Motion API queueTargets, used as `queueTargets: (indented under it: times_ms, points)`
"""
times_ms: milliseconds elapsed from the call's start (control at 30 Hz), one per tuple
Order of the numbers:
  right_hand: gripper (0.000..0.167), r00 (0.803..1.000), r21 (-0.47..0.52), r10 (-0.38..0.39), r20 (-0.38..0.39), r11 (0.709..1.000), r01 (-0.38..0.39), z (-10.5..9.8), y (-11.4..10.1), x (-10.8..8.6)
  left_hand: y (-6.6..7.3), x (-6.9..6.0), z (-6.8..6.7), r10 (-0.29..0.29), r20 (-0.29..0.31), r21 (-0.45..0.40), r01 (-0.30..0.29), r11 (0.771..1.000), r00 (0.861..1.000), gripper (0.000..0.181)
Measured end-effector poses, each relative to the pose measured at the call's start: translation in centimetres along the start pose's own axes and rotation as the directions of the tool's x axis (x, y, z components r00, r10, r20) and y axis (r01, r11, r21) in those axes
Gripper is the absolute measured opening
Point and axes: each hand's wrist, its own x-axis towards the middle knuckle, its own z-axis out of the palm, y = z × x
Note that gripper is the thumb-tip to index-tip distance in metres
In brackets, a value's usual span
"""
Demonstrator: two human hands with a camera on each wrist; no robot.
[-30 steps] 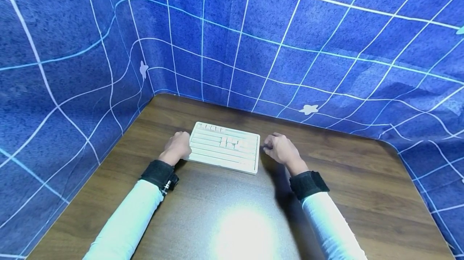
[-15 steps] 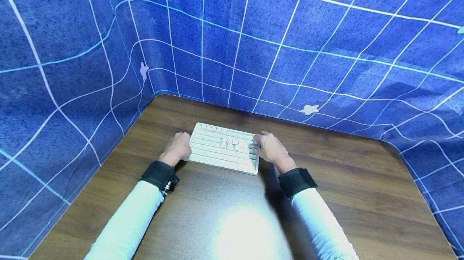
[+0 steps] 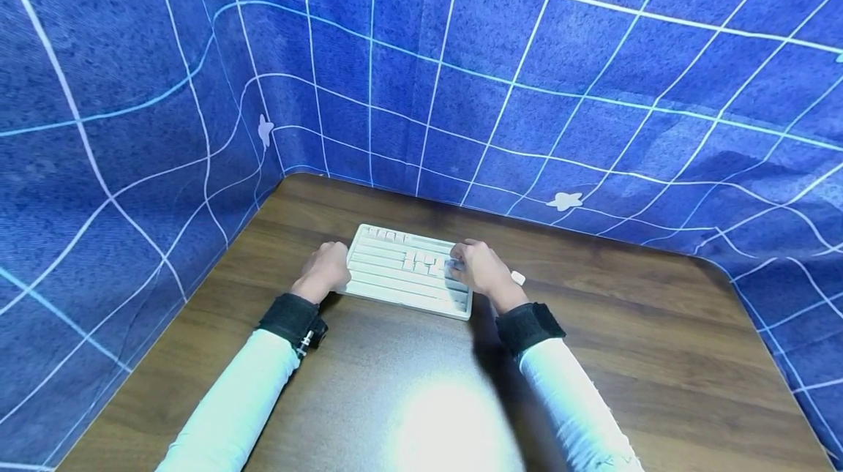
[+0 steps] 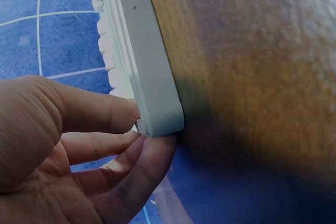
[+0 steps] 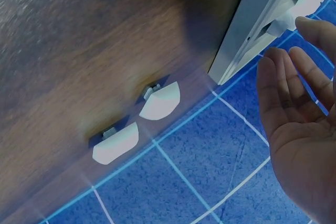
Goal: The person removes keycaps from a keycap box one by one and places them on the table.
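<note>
A pale keyboard lies on the wooden table, with raised keycaps at its far left and right of its middle. My left hand holds the keyboard's left end; in the left wrist view, the thumb is on top and fingers are at the lower edge. Over the right end is my right hand. Its thumb and loosely bent fingers stand apart in the right wrist view, nothing visible between them, with the thumb tip close to a white keycap. Exact contact there cannot be told.
Two loose white keycaps, one nearer the keyboard and one farther off, lie on the table in the right wrist view. Blue cloth with a white grid hangs behind and left of the table.
My right hand has moved left from beside the keyboard to over its right end. A loose keycap now shows to the right of that hand. My left hand keeps its place.
</note>
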Motion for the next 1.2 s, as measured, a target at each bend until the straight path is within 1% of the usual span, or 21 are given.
queueTargets:
  times_ms: [100,333,467,600,867,1100,1200]
  points:
    - [0.023,0.999,-0.002,0.031,0.018,1.0,-0.031,0.1,-0.3,0.2,0.0,0.0,0.0,0.005,-0.006,0.0,-0.005,1.0,1.0,0.015]
    - [0.018,0.993,-0.004,0.113,0.028,0.994,-0.113,0.8,-0.4,0.6,0.0,-0.1,0.0,0.012,-0.023,0.003,-0.012,1.0,1.0,0.013]
    - [0.015,0.989,-0.005,0.138,0.053,0.99,-0.138,1.0,-0.5,0.6,0.0,-0.1,0.0,0.015,-0.032,0.004,-0.015,1.0,0.999,0.012]
    - [0.011,0.989,-0.003,0.14,0.057,0.99,-0.14,1.0,-0.5,0.7,0.0,-0.1,0.0,0.015,-0.027,0.004,-0.015,1.0,1.0,0.013]
    - [0.009,0.992,-0.003,0.117,0.04,0.993,-0.117,1.1,-0.5,0.7,0.0,-0.1,0.0,0.01,-0.01,0.002,-0.01,1.0,1.0,0.014]
    - [0.01,0.99,0.006,0.133,0.046,0.991,-0.134,1.0,-0.3,0.7,-0.1,0.1,0.0,0.009,-0.017,0.016,-0.009,1.0,1.0,0.016]
    - [0.012,0.993,0.004,0.112,0.024,0.994,-0.112,0.8,-0.1,0.6,0.0,0.1,0.0,0.006,-0.018,0.02,-0.006,1.0,1.0,0.016]
